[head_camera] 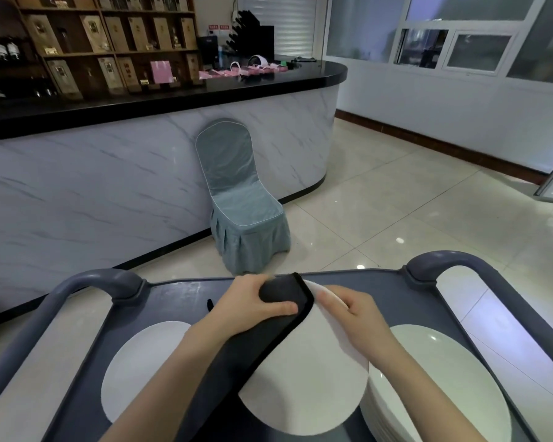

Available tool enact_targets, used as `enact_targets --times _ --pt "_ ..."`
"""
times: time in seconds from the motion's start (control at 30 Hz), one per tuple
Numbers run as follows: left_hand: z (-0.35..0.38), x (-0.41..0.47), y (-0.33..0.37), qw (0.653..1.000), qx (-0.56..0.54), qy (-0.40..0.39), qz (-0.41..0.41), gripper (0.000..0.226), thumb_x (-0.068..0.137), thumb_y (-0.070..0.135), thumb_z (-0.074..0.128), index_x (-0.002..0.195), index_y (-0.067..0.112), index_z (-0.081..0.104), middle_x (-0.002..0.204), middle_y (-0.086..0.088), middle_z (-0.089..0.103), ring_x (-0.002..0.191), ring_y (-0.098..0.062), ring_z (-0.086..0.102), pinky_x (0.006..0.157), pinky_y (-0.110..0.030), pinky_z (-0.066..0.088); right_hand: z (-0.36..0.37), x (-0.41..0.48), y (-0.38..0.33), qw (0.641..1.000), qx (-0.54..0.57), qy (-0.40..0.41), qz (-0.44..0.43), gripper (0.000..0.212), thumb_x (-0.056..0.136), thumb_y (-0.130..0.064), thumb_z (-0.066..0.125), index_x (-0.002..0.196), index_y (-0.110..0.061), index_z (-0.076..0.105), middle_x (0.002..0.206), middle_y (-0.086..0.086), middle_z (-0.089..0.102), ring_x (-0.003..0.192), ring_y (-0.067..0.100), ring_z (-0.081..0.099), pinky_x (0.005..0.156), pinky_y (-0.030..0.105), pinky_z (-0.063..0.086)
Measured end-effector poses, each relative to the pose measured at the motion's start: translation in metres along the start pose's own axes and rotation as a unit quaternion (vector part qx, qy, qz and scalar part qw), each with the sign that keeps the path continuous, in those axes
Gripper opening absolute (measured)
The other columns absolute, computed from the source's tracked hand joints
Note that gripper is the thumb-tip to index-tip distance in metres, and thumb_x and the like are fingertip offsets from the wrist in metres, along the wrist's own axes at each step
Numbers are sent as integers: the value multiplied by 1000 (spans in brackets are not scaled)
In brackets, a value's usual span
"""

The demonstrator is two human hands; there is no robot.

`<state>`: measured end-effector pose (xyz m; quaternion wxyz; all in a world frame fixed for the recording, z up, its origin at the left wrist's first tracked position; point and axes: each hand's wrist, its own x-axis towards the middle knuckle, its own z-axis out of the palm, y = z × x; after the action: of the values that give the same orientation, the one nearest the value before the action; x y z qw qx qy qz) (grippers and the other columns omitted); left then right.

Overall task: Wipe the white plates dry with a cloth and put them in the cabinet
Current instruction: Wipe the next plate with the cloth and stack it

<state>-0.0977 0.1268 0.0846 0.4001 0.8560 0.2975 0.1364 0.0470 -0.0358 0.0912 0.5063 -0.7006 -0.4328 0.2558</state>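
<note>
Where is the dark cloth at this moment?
Head view, lower centre: the dark cloth drapes over the white plate, gripped by the left hand, above the grey cart.

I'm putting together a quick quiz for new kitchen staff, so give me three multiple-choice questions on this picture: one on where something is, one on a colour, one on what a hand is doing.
1. Where is the stack of plates?
A. At the right side of the cart
B. On the floor
C. Lifted in the left hand

2. What colour is the cloth?
A. White
B. Dark, near black
C. Pink

3. What is the left hand doing?
A. Hanging idle
B. Clenched and holding nothing
C. Holding the cloth against the plate

Answers:
1 A: the stack sits on the cart just beyond the right hand.
2 B: the cloth shows dark against the white plate.
3 C: its thumb and fingers wrap the cloth over the plate, which the right hand holds by the rim.
</note>
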Motion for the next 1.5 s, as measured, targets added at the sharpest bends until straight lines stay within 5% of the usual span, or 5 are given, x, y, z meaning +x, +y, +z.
enact_targets --times 0.37,0.67,0.9,1.27,1.5 --pt "35 -36 -21 907 -303 214 -201 18 86 34 71 75 20 71 68 8 72 61 -5 65 58 -23 54 9 2 15 978 95 167 79 29 100 -28 54 78 -28 73 77 -10 71 74 4 62 69 20 48" --pt "-2 -7 -9 999 -18 -29 8 31 71 45 76 55 27 56 49 16 44 47 0 37 46 -16 27 9 11 -4 990 -106 -71 -63 27 101 -28 53 78 -22 68 75 -10 67 70 2 58 68 19 43" --pt "32 -38 -22 885 -317 267 -212 24 87 31 69 68 16 69 57 8 67 51 -2 58 46 -14 45 15 3 14 984 87 143 65 28 100 -27 54 81 -35 73 82 -18 73 78 1 64 75 19 48" --pt "-3 -22 -9 998 -65 -7 -26 28 82 36 73 69 15 61 58 12 50 55 -5 42 51 -20 32 5 26 -7 983 -123 -113 -79 38 101 -31 53 72 -6 51 65 -10 43 63 4 38 61 22 33" --pt "44 -42 -4 772 -458 341 -280 16 89 31 69 78 19 69 68 6 73 69 -15 65 58 -26 50 43 6 11 945 152 270 107 40 102 -28 48 63 -25 58 59 -17 55 56 0 46 57 19 40"
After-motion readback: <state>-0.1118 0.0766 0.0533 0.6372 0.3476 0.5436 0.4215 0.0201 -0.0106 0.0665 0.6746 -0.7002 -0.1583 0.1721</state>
